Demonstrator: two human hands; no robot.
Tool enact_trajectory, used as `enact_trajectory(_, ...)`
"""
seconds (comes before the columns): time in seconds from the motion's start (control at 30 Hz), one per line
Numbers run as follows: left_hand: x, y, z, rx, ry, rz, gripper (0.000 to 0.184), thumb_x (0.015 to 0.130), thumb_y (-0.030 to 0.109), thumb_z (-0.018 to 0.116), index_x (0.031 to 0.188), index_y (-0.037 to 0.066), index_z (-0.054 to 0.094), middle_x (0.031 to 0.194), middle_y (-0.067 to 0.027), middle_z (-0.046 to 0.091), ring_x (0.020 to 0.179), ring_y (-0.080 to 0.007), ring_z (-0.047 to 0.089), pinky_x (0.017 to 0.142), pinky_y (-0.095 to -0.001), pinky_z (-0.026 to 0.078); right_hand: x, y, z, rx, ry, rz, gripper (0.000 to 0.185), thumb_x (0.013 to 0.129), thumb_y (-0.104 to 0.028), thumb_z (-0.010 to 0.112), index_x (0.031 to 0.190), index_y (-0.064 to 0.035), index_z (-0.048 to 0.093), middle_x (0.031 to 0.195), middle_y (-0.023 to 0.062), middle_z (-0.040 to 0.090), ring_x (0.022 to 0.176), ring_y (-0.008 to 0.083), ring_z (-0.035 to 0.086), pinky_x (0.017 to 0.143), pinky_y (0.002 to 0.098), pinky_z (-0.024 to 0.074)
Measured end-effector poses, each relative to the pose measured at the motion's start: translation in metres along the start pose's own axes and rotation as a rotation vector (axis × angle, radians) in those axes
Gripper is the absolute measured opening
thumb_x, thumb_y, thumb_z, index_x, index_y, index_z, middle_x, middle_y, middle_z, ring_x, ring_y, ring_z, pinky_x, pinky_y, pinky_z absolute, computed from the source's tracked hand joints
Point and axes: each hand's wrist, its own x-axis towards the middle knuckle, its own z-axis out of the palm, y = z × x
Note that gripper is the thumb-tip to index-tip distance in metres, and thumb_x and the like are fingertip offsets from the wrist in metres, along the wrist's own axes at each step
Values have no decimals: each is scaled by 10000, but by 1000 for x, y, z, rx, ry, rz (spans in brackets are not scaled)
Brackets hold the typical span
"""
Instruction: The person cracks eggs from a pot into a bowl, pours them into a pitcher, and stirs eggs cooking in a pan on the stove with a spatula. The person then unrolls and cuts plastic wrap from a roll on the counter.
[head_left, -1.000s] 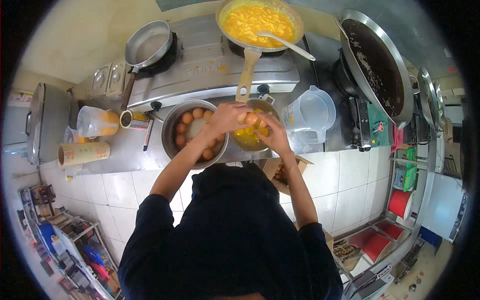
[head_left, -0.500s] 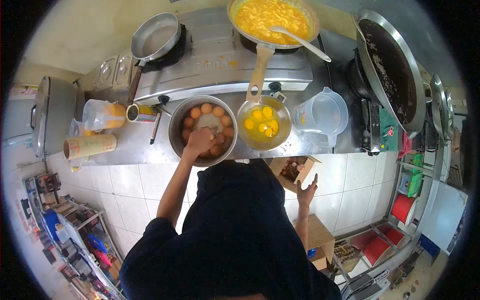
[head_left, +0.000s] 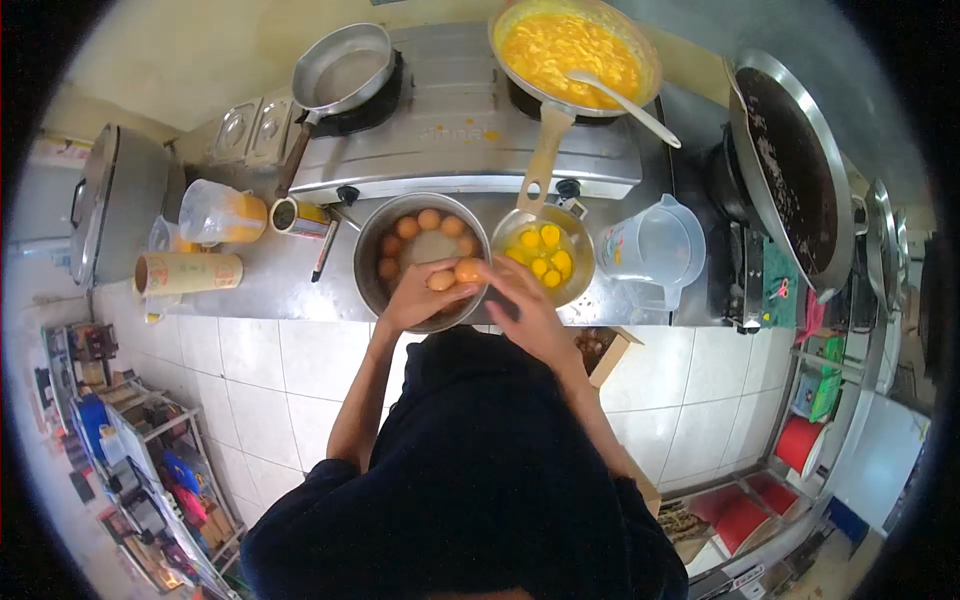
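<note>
My left hand (head_left: pixel 418 298) is closed around two brown eggs, one egg (head_left: pixel 440 281) in the palm and another egg (head_left: pixel 467 270) toward the fingertips. It is over the near side of a deep metal pot (head_left: pixel 365 262) with several more brown eggs (head_left: pixel 428 219) inside. From the right comes my right hand (head_left: pixel 530 312), its fingers stretched out and apart, with the tips at the outer egg; whether they press on it I cannot tell. Beside the pot, partly behind this hand, a metal bowl (head_left: pixel 583 275) has several raw yolks (head_left: pixel 550 236) in clear white.
A clear plastic jug (head_left: pixel 655 250) stands right of the bowl. Behind, a stove (head_left: pixel 430 150) bears an empty pan (head_left: pixel 345 70) and a pan of scrambled egg (head_left: pixel 570 60) with a white spoon (head_left: pixel 625 105). A big wok (head_left: pixel 790 170) is at right, an eggshell box (head_left: pixel 610 355) below.
My left hand has come up out of the pot with two eggs. My right hand has moved from above the floor box up and left to meet it. The view has shifted slightly.
</note>
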Motion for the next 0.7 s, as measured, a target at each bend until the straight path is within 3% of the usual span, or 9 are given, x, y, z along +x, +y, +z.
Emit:
enact_trajectory(0.13, 5, 11, 9, -73, -33, -77, 376, 909, 344, 593, 1079, 13, 650, 941, -59, 684, 864, -124, 607, 806, -264, 472, 20, 13, 5, 119, -56, -26, 411, 764, -35, 705, 1163, -86, 619, 1182, 128, 589, 1081, 295, 577, 915, 349, 469)
enact_trajectory(0.17, 8, 1, 11, -312, -84, -180, 403, 977, 366, 453, 1140, 37, 621, 1008, -47, 657, 921, -126, 577, 807, -239, 449, 19, 16, 3, 96, 0, -34, 462, 749, -77, 737, 1189, -104, 602, 1175, 107, 603, 1079, 298, 580, 920, 354, 474)
enact_trajectory(0.3, 24, -14, 41, -770, 90, -209, 464, 1011, 390, 314, 1225, 57, 555, 1077, -52, 617, 1013, -142, 547, 840, -244, 432, -3, 23, 0, 90, 369, -105, 524, 662, -85, 814, 1146, -55, 617, 1163, 115, 626, 1054, 295, 592, 896, 373, 480)
enact_trajectory(0.37, 35, -24, 63, -1019, 21, -111, 494, 1014, 398, 255, 1294, 65, 489, 1151, -66, 578, 1079, -152, 527, 880, -280, 431, 1, 18, 1, -47, 302, -95, 545, 658, -82, 816, 1161, -55, 607, 1174, 118, 623, 1060, 294, 590, 901, 376, 477)
enact_trajectory(0.4, 40, -23, 71, -1024, 9, -113, 494, 1014, 398, 255, 1294, 65, 489, 1151, -66, 578, 1079, -152, 527, 880, -280, 431, 1, 16, 0, -176, 238, -86, 567, 655, -79, 819, 1176, -55, 597, 1185, 120, 620, 1066, 294, 588, 905, 378, 474)
enact_trajectory(0.47, 47, -22, 81, -951, -2, -15, 527, 1015, 397, 251, 1342, 18, 416, 1348, -110, 440, 1259, -218, 418, 1078, -353, 310, -5, 19, -2, -158, 297, -53, 575, 665, -76, 811, 1195, -59, 588, 1187, 123, 620, 1066, 297, 585, 908, 378, 473)
enact_trajectory(0.6, 52, -12, 80, -878, -100, 105, 537, 1007, 403, 267, 1353, 18, 409, 1377, -95, 424, 1289, -201, 381, 1103, -347, 261, -13, 28, -15, -112, 430, -32, 602, 710, -57, 777, 1264, -57, 541, 1196, 113, 612, 1070, 265, 579, 883, 341, 483)
enact_trajectory(0.63, 55, -7, 81, -755, -105, 106, 499, 986, 378, 359, 1350, 43, 427, 1339, -77, 451, 1233, -178, 430, 1044, -323, 324, -12, 28, -14, -116, 437, -25, 602, 710, -57, 777, 1264, -57, 541, 1196, 113, 612, 1070, 265, 579, 883, 341, 483)
enact_trajectory(0.7, 59, 4, 82, -627, -129, 111, 476, 965, 353, 451, 1347, 68, 446, 1301, -59, 478, 1177, -155, 479, 985, -299, 388, 0, 30, -11, 419, 373, 245, 600, 743, -44, 749, 1294, -67, 511, 1209, 99, 595, 1075, 221, 575, 854, 303, 498)
